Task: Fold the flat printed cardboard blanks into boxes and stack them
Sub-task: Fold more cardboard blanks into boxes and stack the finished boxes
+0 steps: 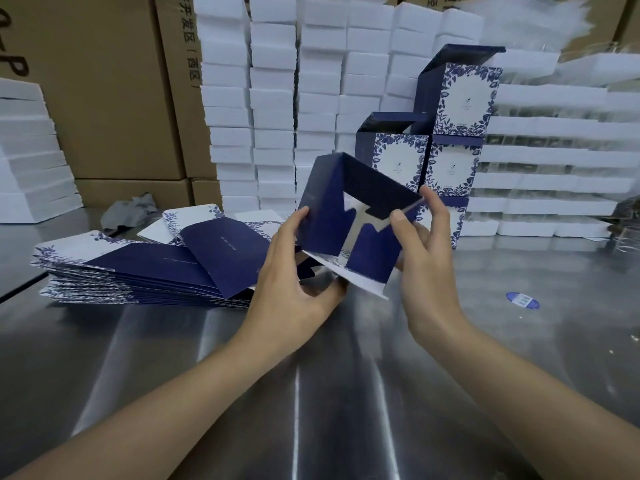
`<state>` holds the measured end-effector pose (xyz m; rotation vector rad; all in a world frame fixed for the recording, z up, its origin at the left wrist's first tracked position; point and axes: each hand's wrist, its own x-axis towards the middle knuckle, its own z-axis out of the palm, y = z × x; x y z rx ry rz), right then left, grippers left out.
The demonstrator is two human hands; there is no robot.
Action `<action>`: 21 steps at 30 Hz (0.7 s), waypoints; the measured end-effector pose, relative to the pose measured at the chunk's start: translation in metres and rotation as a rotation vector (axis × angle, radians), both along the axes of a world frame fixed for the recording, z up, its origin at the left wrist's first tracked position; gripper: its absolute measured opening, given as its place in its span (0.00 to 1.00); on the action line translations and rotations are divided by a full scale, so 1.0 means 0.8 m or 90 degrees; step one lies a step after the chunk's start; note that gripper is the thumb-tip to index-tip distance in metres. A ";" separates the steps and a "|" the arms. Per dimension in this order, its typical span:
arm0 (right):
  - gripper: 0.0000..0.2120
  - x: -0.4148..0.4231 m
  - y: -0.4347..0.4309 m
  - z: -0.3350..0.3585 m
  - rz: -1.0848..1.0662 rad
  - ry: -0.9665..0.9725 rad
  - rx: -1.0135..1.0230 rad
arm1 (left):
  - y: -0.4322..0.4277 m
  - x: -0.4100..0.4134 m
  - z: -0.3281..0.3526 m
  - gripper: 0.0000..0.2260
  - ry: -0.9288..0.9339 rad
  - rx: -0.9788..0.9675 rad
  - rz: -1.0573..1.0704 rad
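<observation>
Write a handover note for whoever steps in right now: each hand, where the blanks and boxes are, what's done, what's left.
Hands: left hand grips the left wall of the half-folded navy cardboard box, held above the steel table; right hand pinches its right edge by the flaps.
Done: several folded floral-printed boxes stacked behind.
Left: close this box's flaps, stack it, then work through the pile of flat printed blanks at left.
</observation>
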<state>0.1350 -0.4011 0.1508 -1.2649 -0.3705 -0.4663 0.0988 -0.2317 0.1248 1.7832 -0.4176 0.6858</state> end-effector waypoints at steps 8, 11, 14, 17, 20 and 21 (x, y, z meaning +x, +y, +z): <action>0.22 -0.004 -0.005 -0.013 -0.045 -0.218 -0.335 | 0.007 -0.003 0.018 0.22 0.106 -0.200 -0.030; 0.22 -0.003 -0.003 -0.019 -0.089 -0.227 -0.336 | 0.004 -0.006 0.023 0.21 0.114 -0.270 -0.022; 0.30 -0.001 0.000 -0.022 -0.065 -0.240 -0.291 | 0.000 -0.006 0.021 0.17 0.126 -0.336 -0.014; 0.38 0.001 0.004 -0.024 -0.023 -0.205 -0.222 | -0.004 -0.005 0.019 0.20 0.130 -0.417 -0.007; 0.40 -0.003 0.010 -0.025 0.006 -0.081 -0.120 | -0.007 -0.005 0.015 0.22 0.118 -0.478 -0.009; 0.40 -0.003 0.012 -0.025 -0.012 -0.022 -0.108 | -0.008 -0.005 0.014 0.22 0.117 -0.493 -0.013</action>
